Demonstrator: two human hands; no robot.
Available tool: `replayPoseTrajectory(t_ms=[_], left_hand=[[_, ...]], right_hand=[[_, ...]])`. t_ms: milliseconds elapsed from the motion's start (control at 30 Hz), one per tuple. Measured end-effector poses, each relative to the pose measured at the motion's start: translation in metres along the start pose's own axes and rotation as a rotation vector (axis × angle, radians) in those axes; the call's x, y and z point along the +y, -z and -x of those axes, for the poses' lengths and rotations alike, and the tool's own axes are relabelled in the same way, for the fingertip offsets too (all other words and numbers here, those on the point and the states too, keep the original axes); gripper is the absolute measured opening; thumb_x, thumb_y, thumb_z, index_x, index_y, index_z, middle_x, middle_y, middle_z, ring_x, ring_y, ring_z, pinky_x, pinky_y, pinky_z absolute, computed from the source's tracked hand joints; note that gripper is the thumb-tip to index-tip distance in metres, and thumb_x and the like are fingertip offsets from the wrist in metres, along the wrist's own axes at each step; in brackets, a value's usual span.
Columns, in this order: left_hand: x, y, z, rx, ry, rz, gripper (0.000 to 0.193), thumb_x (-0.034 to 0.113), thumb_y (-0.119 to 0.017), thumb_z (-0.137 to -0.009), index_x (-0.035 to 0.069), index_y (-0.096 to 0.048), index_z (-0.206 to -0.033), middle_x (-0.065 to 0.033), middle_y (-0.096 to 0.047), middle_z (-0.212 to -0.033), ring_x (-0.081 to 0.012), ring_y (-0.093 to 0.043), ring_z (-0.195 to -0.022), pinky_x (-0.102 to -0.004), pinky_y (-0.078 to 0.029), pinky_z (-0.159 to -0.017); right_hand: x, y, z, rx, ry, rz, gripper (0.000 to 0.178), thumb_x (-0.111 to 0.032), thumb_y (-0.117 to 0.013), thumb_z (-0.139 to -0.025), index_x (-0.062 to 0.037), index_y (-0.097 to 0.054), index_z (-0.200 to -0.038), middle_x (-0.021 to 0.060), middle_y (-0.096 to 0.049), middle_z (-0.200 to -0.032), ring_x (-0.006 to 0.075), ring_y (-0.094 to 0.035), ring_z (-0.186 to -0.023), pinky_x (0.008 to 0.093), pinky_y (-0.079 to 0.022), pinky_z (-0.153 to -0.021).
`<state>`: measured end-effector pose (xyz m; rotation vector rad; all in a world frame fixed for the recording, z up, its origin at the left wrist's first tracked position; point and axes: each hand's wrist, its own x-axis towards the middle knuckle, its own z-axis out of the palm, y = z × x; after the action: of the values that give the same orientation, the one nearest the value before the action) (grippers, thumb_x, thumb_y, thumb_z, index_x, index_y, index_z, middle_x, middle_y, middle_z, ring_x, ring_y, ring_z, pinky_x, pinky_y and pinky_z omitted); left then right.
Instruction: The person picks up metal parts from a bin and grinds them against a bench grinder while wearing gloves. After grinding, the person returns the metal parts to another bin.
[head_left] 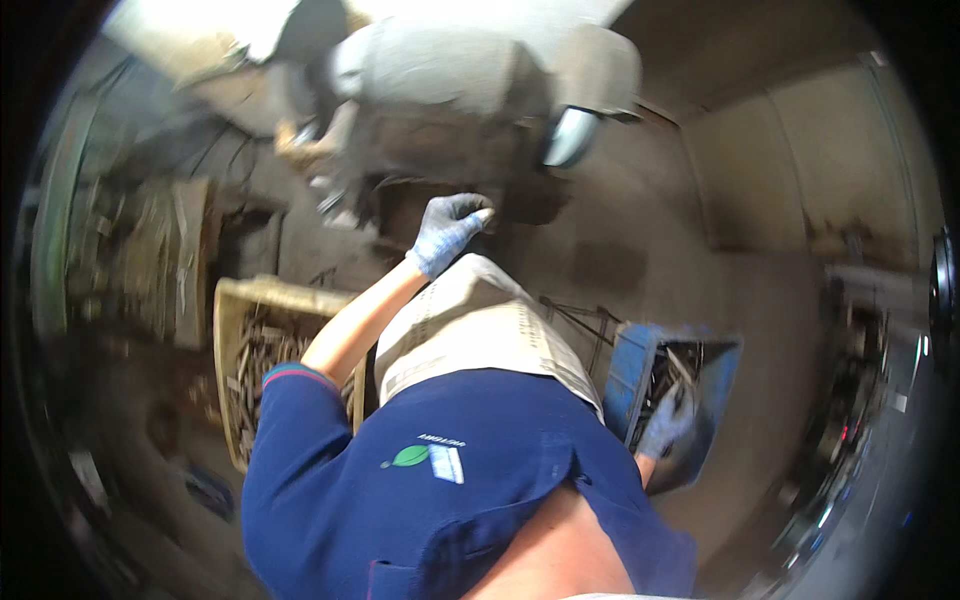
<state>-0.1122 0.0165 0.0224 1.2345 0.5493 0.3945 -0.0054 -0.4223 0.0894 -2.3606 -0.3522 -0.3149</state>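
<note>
My left hand, in a grey-blue work glove, hovers in front of a grey bench grinder. Its fingers are curled closed with the thumb against them; whatever they hold, if anything, cannot be made out. Down at my right side, my right hand, gloved alike, reaches into a blue plastic bin. Slim dark metal pieces lie there, close by its fingers. Those fingers are blurred, so their grip is unclear. A pale apron covers my lap.
At my left stands a yellowish crate filled with many narrow metal pieces. A wheel sits at the grinder's right end. Thin dark metal bars stand beside the blue bin. Cluttered shelving lies far right.
</note>
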Motion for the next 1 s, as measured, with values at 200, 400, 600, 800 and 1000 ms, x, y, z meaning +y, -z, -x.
replayPoseTrajectory(t_ms=[200,400,600,800,1000], left_hand=[[-0.002,0.089,0.048,0.395,-0.035,-0.144,0.015,0.010,-0.064,-0.083,-0.002,-0.065,-0.092,-0.0055,-0.065,-0.080,-0.0101,-0.060,-0.070,-0.0244,-0.052,-0.067],[-0.002,0.191,0.178,0.870,-0.076,-0.197,0.013,0.005,-0.062,-0.082,-0.001,-0.066,-0.092,-0.0054,-0.067,-0.079,-0.0112,-0.062,-0.070,-0.0244,-0.052,-0.069],[-0.059,0.209,0.277,0.884,0.258,-0.915,0.021,0.017,-0.064,-0.074,0.006,-0.068,-0.092,-0.0117,-0.068,-0.084,-0.0197,-0.065,-0.075,-0.0302,-0.050,-0.073],[-0.077,0.190,0.273,0.492,0.672,-1.323,0.041,0.006,-0.056,-0.073,0.013,-0.060,-0.113,-0.0156,-0.060,-0.107,-0.0307,-0.058,-0.099,-0.0376,-0.047,-0.085],[-0.120,0.221,0.242,0.206,0.674,-1.648,0.019,0.005,-0.057,-0.071,0.003,-0.069,-0.087,-0.0171,-0.066,-0.090,-0.0333,-0.065,-0.084,-0.0411,-0.052,-0.067]], right_hand=[[0.033,-0.035,-0.010,-0.195,0.015,-0.100,0.025,-0.013,-0.059,-0.085,0.0062,-0.061,-0.100,0.0172,-0.061,-0.106,0.0257,-0.057,-0.096,0.0353,-0.043,-0.088],[0.010,-0.142,-0.058,-0.491,0.179,-0.465,0.019,0.000,-0.059,-0.083,0.0066,-0.061,-0.101,0.0137,-0.061,-0.101,0.0192,-0.061,-0.082,0.0286,-0.052,-0.073],[-0.046,-0.168,-0.074,-0.761,0.278,-0.477,0.026,-0.014,-0.059,-0.086,0.0034,-0.061,-0.105,0.0089,-0.059,-0.102,0.0156,-0.057,-0.086,0.0300,-0.049,-0.080],[-0.050,-0.192,-0.080,-0.864,0.311,-0.571,0.024,-0.011,-0.060,-0.086,0.0041,-0.061,-0.105,0.0084,-0.060,-0.102,0.0149,-0.058,-0.086,0.0282,-0.050,-0.079],[-0.051,-0.197,-0.077,-0.870,0.381,-0.591,0.016,-0.001,-0.059,-0.083,0.0037,-0.063,-0.098,0.0092,-0.063,-0.097,0.0142,-0.059,-0.083,0.0264,-0.049,-0.076]])
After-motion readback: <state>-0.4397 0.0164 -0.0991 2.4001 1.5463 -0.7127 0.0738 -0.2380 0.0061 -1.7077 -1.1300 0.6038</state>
